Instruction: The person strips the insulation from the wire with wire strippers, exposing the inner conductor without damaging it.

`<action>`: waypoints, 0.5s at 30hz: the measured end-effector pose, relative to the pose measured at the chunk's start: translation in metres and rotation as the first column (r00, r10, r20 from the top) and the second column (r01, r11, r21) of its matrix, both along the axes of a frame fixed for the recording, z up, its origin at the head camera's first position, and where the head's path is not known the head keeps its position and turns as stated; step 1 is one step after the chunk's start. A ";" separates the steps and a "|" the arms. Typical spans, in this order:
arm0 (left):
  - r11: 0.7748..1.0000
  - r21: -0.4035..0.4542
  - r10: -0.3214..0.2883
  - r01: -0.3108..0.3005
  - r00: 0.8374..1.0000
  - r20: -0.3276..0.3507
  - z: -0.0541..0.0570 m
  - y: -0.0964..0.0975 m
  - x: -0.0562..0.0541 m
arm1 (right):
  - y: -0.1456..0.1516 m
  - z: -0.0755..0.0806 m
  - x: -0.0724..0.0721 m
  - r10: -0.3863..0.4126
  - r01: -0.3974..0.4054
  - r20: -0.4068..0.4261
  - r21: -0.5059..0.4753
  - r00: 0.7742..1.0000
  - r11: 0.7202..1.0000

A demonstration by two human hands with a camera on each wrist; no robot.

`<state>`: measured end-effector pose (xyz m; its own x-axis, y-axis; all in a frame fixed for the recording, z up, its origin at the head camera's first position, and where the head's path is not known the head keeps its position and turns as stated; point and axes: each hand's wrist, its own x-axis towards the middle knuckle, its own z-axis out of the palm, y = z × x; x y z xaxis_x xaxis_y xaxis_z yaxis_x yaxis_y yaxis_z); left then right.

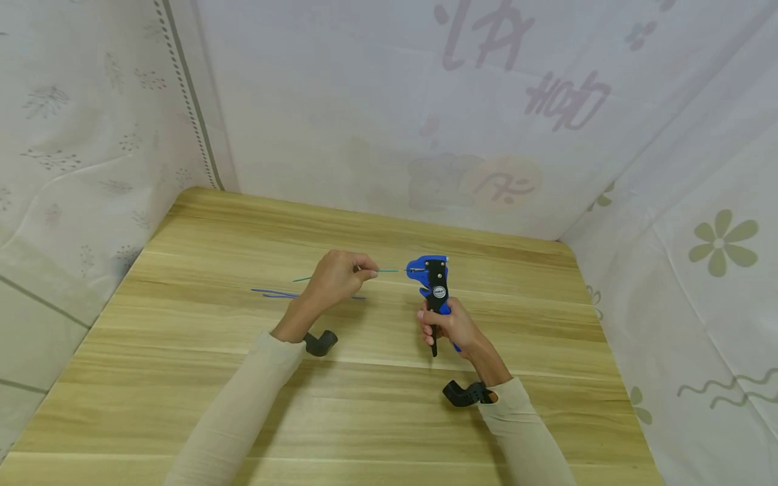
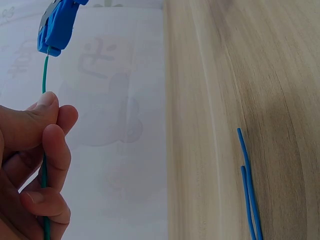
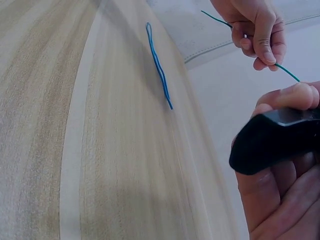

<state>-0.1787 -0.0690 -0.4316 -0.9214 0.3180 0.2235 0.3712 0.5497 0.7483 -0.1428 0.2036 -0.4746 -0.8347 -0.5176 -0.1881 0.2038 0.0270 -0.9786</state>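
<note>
Evidently held over the worktop (image 1: pixel 377 418), the upright wire stripper (image 1: pixel 435 280) is gripped by the right hand (image 1: pixel 457 325); leftward, the left hand (image 1: pixel 339 275) pinches the green wire (image 1: pixel 389 271), long axis sideways, thin bare-looking end at the stripper's jaws.

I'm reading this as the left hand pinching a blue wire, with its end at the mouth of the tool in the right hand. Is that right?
Not quite: the left hand is pinching a green wire, as the left wrist view shows; the blue wire lies on the table. Its end is indeed at the mouth of the tool in the right hand.
</note>
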 end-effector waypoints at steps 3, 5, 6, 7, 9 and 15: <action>1.000 0.001 -0.003 0.003 1.000 0.004 -0.001 0.000 0.000 | 0.000 0.000 0.000 -0.003 0.003 -0.001 -0.001 1.000 1.000; 1.000 0.003 -0.007 0.007 1.000 0.001 -0.001 -0.001 -0.001 | -0.001 0.001 0.000 -0.006 0.006 -0.002 0.001 1.000 1.000; 1.000 0.005 -0.009 0.009 1.000 -0.002 -0.001 -0.001 -0.001 | -0.001 0.001 0.000 -0.007 0.007 -0.003 0.003 1.000 1.000; 1.000 0.007 -0.011 0.011 1.000 -0.004 -0.001 -0.001 -0.001 | -0.001 0.000 0.000 -0.009 0.009 -0.003 0.004 1.000 1.000; 1.000 0.011 -0.011 0.011 1.000 -0.009 -0.002 -0.001 -0.002 | -0.001 0.000 0.000 -0.011 0.011 -0.008 0.008 1.000 1.000; 1.000 0.011 -0.008 0.009 1.000 -0.010 -0.003 -0.001 -0.002 | -0.002 -0.002 -0.001 -0.038 0.038 -0.002 0.006 0.999 0.999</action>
